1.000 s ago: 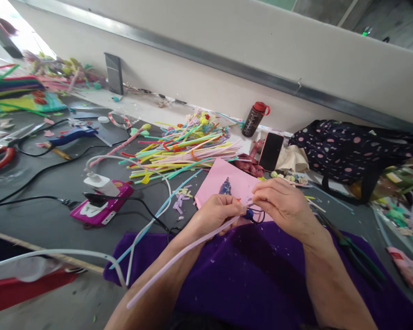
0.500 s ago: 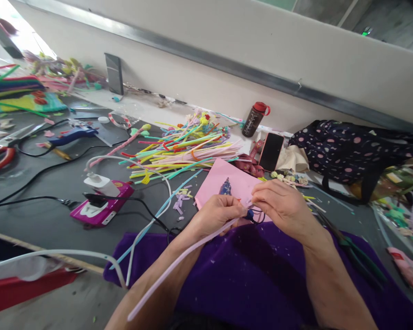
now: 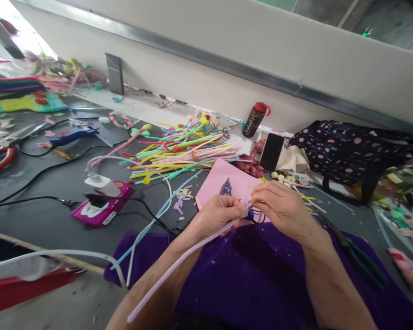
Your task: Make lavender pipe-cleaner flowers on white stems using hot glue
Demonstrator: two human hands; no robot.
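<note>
My left hand is closed round the end of a long pale pink pipe cleaner that trails down toward me. My right hand pinches the same end, where a small blue piece with thin dark wire sits between the two hands. Both hands hover over a pink paper sheet and a purple cloth. A small blue figure lies on the pink sheet just beyond my left hand.
A heap of coloured pipe cleaners lies behind the sheet. A pink glue gun base with a white plug and black cables sit at left. A bottle, a phone, a spotted bag and dark pliers are at right.
The hands stay together at the pipe cleaner's end, with only slight finger shifts. The view has barely drifted.
</note>
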